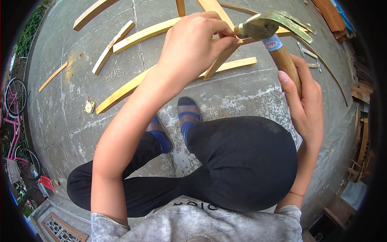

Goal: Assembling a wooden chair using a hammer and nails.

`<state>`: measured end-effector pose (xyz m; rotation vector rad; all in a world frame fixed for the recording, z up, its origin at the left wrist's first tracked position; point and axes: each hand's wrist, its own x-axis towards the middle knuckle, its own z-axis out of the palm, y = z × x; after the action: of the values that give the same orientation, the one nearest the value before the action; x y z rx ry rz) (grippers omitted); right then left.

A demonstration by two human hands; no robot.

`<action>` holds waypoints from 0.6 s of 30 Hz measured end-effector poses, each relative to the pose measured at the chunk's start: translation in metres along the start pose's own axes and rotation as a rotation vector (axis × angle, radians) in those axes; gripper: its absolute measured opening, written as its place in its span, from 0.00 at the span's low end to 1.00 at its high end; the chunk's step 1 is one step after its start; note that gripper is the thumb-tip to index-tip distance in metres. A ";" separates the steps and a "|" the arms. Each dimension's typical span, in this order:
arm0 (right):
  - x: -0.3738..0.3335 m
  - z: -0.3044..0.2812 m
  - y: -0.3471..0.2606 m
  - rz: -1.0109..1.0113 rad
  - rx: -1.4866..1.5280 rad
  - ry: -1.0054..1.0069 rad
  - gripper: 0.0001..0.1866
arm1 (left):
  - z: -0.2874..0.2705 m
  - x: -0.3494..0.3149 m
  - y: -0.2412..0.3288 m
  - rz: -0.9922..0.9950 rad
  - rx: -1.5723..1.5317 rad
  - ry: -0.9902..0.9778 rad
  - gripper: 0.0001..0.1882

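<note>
My right hand [304, 94] is wrapped around the wooden handle of a claw hammer [284, 54], whose metal head is level with my left fingertips. The striking face points left and the claw points right. My left hand [197, 40] is closed in a pinch on what looks like a thin nail, mostly hidden by the fingers. Just under that pinch is a wooden frame [221, 62] of joined strips, partly covered by my left hand and the hammer. A long wooden strip [125, 89] lies on the ground below my left forearm.
More wooden strips [113, 47] lie on the concrete floor [76, 121]. Loose nails [113, 71] are scattered left of my arm, near a tape measure [89, 106]. Another hammer [309, 52] lies at the right. A pink bicycle [15, 121] stands at the far left.
</note>
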<state>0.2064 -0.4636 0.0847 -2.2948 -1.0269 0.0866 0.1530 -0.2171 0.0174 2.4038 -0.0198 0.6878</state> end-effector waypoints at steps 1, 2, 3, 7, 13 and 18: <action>0.000 0.000 0.000 -0.006 -0.021 -0.001 0.17 | 0.000 0.000 0.001 -0.004 0.000 0.001 0.09; 0.001 -0.001 0.000 -0.012 -0.042 -0.001 0.17 | 0.000 0.000 0.001 0.003 0.002 0.007 0.09; 0.001 -0.002 -0.001 -0.013 -0.041 -0.003 0.17 | 0.000 0.000 0.000 0.011 0.004 0.012 0.09; -0.002 -0.004 -0.005 0.038 -0.042 0.024 0.17 | 0.003 0.000 0.000 0.009 -0.009 0.019 0.09; -0.001 -0.005 -0.006 0.021 -0.060 0.008 0.18 | 0.002 0.000 -0.001 0.004 0.001 0.014 0.09; -0.001 -0.006 -0.008 0.065 -0.011 0.064 0.17 | 0.004 0.001 -0.002 0.010 -0.002 0.028 0.09</action>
<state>0.2025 -0.4633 0.0937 -2.3259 -0.9227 0.0345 0.1561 -0.2176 0.0138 2.3928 -0.0207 0.7258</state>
